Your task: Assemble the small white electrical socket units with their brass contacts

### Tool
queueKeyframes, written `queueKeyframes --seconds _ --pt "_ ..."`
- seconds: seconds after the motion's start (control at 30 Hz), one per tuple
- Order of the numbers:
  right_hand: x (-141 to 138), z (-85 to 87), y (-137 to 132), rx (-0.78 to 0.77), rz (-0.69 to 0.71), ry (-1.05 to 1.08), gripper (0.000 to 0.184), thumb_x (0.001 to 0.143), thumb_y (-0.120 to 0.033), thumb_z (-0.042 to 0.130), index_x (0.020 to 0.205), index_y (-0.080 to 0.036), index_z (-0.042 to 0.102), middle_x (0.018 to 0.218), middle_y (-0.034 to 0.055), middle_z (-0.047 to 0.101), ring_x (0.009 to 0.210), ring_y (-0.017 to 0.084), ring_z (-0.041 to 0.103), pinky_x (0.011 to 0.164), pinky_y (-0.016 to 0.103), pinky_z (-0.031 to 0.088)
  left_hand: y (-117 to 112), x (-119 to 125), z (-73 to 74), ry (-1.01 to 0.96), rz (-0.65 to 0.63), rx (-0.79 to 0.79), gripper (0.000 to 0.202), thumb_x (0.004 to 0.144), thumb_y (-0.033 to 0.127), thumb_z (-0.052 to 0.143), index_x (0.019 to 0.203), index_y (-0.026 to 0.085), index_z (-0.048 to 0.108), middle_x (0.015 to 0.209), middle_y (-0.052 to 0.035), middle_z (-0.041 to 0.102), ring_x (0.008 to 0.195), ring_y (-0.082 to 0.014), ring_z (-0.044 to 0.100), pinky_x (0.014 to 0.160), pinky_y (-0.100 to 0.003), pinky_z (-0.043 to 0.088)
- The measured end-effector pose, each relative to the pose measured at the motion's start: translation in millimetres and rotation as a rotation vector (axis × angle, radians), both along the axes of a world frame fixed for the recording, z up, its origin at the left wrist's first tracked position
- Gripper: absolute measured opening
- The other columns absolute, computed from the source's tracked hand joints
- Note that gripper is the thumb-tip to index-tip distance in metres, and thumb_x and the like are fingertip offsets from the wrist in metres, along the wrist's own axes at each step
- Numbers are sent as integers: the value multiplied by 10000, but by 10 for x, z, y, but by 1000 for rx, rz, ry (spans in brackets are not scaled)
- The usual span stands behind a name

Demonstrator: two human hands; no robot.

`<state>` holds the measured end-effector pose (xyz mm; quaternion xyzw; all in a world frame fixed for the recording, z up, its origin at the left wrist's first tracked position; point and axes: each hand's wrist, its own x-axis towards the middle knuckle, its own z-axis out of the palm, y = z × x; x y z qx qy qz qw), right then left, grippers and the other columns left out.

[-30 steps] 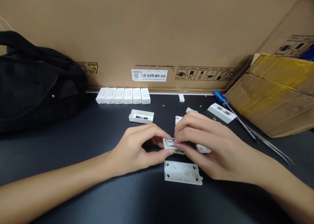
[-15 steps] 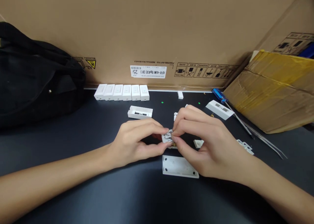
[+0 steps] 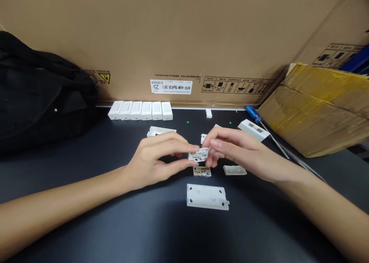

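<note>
Hands (image 3: 151,161) around white plastic module (image 3: 198,154)

- white barcode label (image 3: 171,86) on cardboard box (image 3: 86,32): "KFR-46W/BpR3E (B1)", plus a large "25" beside the barcode
- line of small print above the label: too small to read
- yellow warning triangle (image 3: 104,78) left of the label, black symbol, tiny text beside it unreadable
- black handling pictograms (image 3: 238,85) printed right of the label, no readable words
- more pictograms (image 3: 331,57) on the box at right, no readable words
</note>
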<state>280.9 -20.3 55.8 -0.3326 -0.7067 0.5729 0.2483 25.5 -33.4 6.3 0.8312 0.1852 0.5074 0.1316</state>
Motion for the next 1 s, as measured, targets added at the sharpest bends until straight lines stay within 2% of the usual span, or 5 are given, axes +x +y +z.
queueKeyframes --seconds 0.13,0.3,0.47,0.63,1.0 --pt "2 -34 21 -183 25 63 326 968 -461 833 988 -166 696 820 31 799 767 137 744 746 268 586 38 29 -10 -18 -28 -27 234 952 155 851 1182 160 814 958 -63 815 782 -118 744 691 -182 630" --pt "47 -41 57 -235 -27 100 363 932 -486 861 885 -181 671 813 24 776 754 147 756 722 269 586 123 101 -27 -4 -67 -26 229 982 182 827 1210 192 806 974 -62 801 813 -125 742 713 -203 637" --pt "111 -41 94 -145 -57 -3 317 916 -470 869 937 -191 721 774 10 752 727 149 739 689 266 587 115 66 -67 66 -58 -153 394 970 233 834 1333 202 684 1091 -59 798 769 -109 697 668 -218 609" --pt "157 -48 106 7 -96 -110 278 940 -483 832 913 -213 774 736 9 748 700 150 723 669 269 606 44 7 -61 269 9 -402 341 922 280 805 1190 202 610 1151 -68 769 699 -101 684 614 -246 539" --pt "97 -120 73 198 -50 -294 345 990 -582 738 889 -254 780 676 15 745 569 149 642 444 258 455 55 38 -67 416 -1 -446 328 918 367 796 1110 229 567 900 46 680 694 -105 655 609 -246 445"
